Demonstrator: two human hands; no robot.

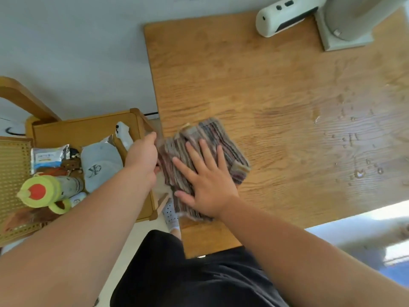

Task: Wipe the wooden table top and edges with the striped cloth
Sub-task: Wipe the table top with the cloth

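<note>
The striped cloth [212, 140], in muted pink, grey and tan stripes, lies folded at the left edge of the wooden table [276, 85], hanging slightly over that edge. My right hand [207, 180] rests flat on top of it with the fingers spread. My left hand [142, 154] grips the cloth's left side at the table edge; its fingertips are hidden behind the cloth. Water droplets [358, 171] glisten on the table top to the right.
A white cylindrical device [285, 16] and a grey fan base [347, 29] stand at the table's far end. Left of the table a wooden cart [88, 127] holds a grey cap [99, 165], a foil packet [49, 157] and a green-lidded bottle [42, 193].
</note>
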